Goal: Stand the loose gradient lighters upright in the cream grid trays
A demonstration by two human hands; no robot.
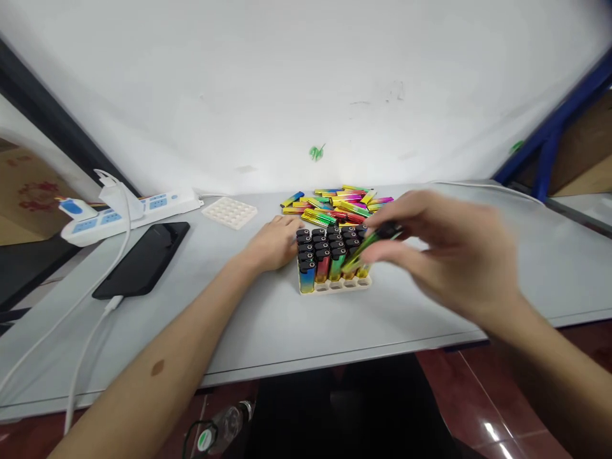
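Observation:
A lighter [363,250] with a black top and a shiny yellow-green body is pinched between the thumb and fingers of my right hand [459,255]. It is tilted and somewhat blurred, in front of the right side of a cream tray [335,287]. Rows of upright lighters [337,258] with black tops and coloured metallic bodies stand in that tray; several front holes hold nothing. My left hand [277,243] lies on the table against the tray's left side, fingers loosely stretched out, the tips partly hidden behind the lighters. Behind the tray lies a loose pile of lighters [344,205].
A second cream tray [229,212] with its holes unfilled lies at the back left. Farther left are a black phone [143,260] on a white cable and a power strip [129,213] with plugs. A white wall rises behind the table; a plastic bottle [229,424] is below its front edge.

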